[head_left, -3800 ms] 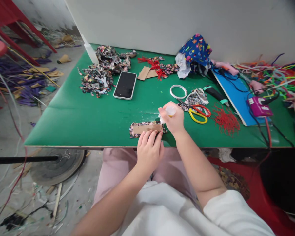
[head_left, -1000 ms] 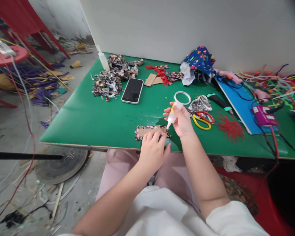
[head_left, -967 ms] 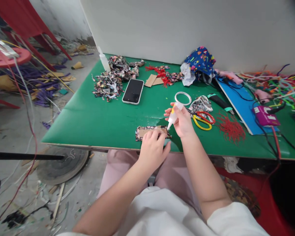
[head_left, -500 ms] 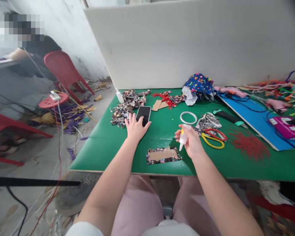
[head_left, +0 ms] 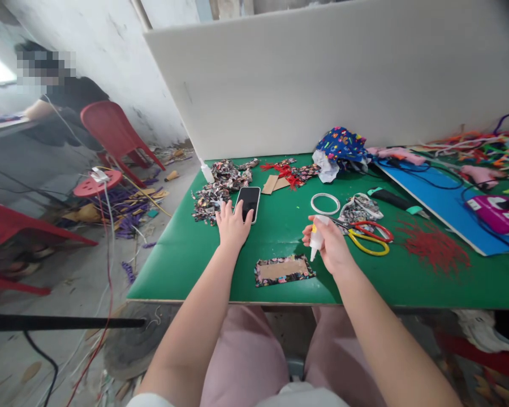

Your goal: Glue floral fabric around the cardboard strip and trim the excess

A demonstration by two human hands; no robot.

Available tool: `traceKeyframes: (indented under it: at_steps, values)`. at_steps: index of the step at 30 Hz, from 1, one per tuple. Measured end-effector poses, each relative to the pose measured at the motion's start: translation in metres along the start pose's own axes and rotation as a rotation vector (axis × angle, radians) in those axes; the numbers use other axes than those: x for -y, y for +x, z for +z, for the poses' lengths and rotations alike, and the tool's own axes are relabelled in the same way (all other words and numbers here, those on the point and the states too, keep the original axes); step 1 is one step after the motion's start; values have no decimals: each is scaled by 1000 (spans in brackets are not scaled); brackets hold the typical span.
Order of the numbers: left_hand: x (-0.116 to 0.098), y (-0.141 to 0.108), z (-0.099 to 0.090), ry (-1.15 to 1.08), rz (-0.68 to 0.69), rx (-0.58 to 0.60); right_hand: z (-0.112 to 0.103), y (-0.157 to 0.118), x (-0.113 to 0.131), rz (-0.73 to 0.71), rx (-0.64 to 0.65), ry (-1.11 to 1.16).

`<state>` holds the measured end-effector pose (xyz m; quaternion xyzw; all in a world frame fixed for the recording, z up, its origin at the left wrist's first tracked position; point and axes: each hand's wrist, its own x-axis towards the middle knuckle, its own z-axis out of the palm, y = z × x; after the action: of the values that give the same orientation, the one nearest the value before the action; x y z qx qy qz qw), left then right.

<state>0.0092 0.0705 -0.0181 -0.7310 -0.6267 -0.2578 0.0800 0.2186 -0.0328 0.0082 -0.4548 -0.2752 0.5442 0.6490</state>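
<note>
Green covers the tabletop [head_left: 178, 265] in front of you, and the patterned strip [head_left: 283, 270] lies flat near its near edge, a bare brown panel framed by dark floral cloth. Your right hand [head_left: 331, 249] is closed around a white bottle [head_left: 316, 242], its nozzle pointing down just beside the strip's right end; you cannot tell from here whether the tip touches anything. Your left hand [head_left: 233, 227] is spread wide, with index finger and thumb over the near left part of the phone [head_left: 250, 200]; how firmly they rest on it does not show.

To the left of the phone and beyond it you have a heap of floral fabric scraps [head_left: 229, 174], with a second bottle [head_left: 206, 173] tilted at its far left side. Farther back, right of the phone, two cardboard pieces [head_left: 275, 183] overlap. Just beyond your right hand sit a white ring [head_left: 327, 212] and scissors [head_left: 353, 233] with one red and one yellow handle, the scissors partly over a patterned cloth piece [head_left: 362, 208]. Farther right are loose red threads [head_left: 439, 246] and a blue board [head_left: 436, 195]. At far left, a person [head_left: 80, 90] sits on a red chair [head_left: 112, 127].
</note>
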Motion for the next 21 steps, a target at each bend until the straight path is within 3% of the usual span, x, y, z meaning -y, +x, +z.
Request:
traceKeyframes:
  at_steps: [4,9,13,15,18,19,21]
  values:
    - [7,0,-5,-93,-33,-110,-1,1,-1,-19,8,12]
    - [13,-1,-8,-166,-36,-109,-1,1,-2,-34,29,-15]
    - [-7,-13,-25,-295,-24,-148,-2,0,-2,-44,54,-39]
    - [-29,-29,-48,-445,18,-151,-2,-1,-2,-46,72,-60]
    - [-61,-63,-103,-654,212,9,-1,-3,-1,-47,81,-75]
    - [-68,-75,-124,-623,288,85,0,-3,-1,-48,81,-76]
    - [-76,-100,-164,-384,438,60,1,-4,1,-42,76,-77]
